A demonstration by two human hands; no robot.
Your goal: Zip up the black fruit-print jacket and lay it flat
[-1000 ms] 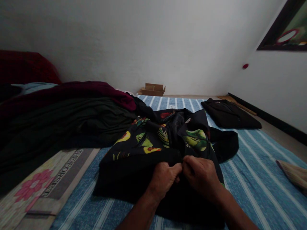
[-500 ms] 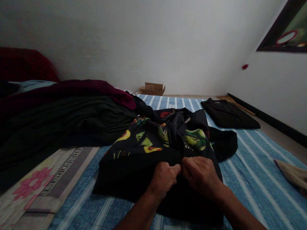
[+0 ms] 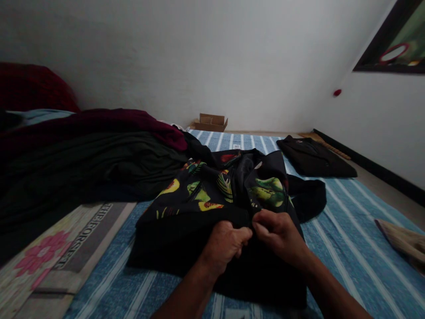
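A black jacket [image 3: 199, 195] with a print of yellow and green fruit lies spread on the striped bed sheet, its plain black hem band towards me. My left hand [image 3: 227, 241] is closed, thumb and finger pinching the hem near the middle of the front. Right beside it, my right hand [image 3: 277, 232] is also closed, gripping the front edge at the same spot. The fingertips nearly meet, and whatever small fastening lies between them is hidden. One black sleeve [image 3: 308, 199] sticks out on the right.
Dark green and maroon clothes [image 3: 133, 155] are heaped at the left, by a flower-printed cloth [image 3: 43, 257]. A folded dark garment [image 3: 315, 157] lies at the far right. A cardboard box [image 3: 210, 123] stands by the wall. A beige cloth [image 3: 401, 243] sits at the right edge.
My right hand has shifted up slightly along the jacket's front edge and its fingers have turned. The left hand keeps its pinch at the hem. The view has moved a little.
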